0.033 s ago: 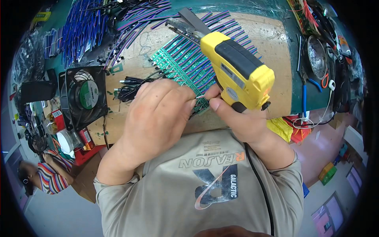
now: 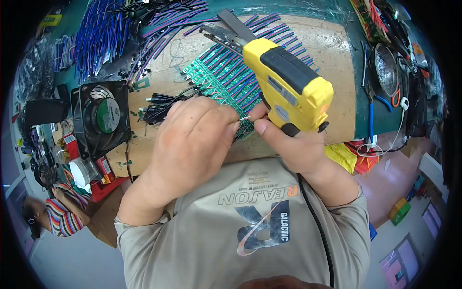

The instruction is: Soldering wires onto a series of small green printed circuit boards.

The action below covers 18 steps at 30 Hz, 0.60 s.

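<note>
My right hand [image 2: 288, 144] is wrapped round the grip of a yellow and black soldering gun [image 2: 296, 86], its metal front end pointing to the far left over the boards. My left hand [image 2: 192, 139] is closed, thumb and fingers pinching a thin wire [image 2: 244, 118] with a pale end. The right thumb and forefinger are close to that end; whether they touch it I cannot tell. Beyond the hands lies a panel of green circuit boards [image 2: 211, 79] with rows of purple, blue and black ribbon wires [image 2: 245, 67]. Black cables [image 2: 156, 110] lie left of the left hand.
The panel rests on a brown board [image 2: 337, 53]. A black fan [image 2: 101, 118] stands at the left, with bundled ribbon wires [image 2: 103, 38] behind it. Blue-handled pliers [image 2: 371, 120] and a metal bowl [image 2: 385, 70] are at the right. Another person [image 2: 62, 212] is at lower left.
The soldering gun has shifted very slightly to the left. My right fingers have moved a little with it; the left hand looks the same.
</note>
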Available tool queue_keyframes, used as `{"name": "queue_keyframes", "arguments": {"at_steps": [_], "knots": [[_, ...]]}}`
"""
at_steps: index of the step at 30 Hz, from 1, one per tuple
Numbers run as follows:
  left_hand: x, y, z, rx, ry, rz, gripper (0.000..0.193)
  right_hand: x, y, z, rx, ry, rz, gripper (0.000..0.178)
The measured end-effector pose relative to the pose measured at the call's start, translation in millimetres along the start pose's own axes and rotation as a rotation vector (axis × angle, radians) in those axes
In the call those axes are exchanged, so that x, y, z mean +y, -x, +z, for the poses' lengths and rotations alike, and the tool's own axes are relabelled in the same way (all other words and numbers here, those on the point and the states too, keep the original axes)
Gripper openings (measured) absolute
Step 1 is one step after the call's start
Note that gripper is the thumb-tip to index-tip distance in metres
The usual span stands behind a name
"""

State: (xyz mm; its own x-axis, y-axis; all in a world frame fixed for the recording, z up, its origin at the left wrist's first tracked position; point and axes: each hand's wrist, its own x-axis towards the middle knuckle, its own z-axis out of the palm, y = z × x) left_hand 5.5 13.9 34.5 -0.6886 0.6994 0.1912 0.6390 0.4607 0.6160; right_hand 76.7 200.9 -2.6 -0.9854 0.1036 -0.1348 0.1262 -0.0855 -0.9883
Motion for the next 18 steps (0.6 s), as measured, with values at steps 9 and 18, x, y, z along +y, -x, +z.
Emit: {"name": "queue_keyframes", "arguments": {"at_steps": [9, 18], "knots": [[2, 3, 7, 0.044, -0.015, 0.014, 0.015, 0, -2, 9, 0.037, 0.012, 0.024, 0.016], [-1, 4, 10, 0.181, -0.122, 0.114, 0.017, 8, 0, 15, 0.024, 0.047, -0.009, 0.011]]}}
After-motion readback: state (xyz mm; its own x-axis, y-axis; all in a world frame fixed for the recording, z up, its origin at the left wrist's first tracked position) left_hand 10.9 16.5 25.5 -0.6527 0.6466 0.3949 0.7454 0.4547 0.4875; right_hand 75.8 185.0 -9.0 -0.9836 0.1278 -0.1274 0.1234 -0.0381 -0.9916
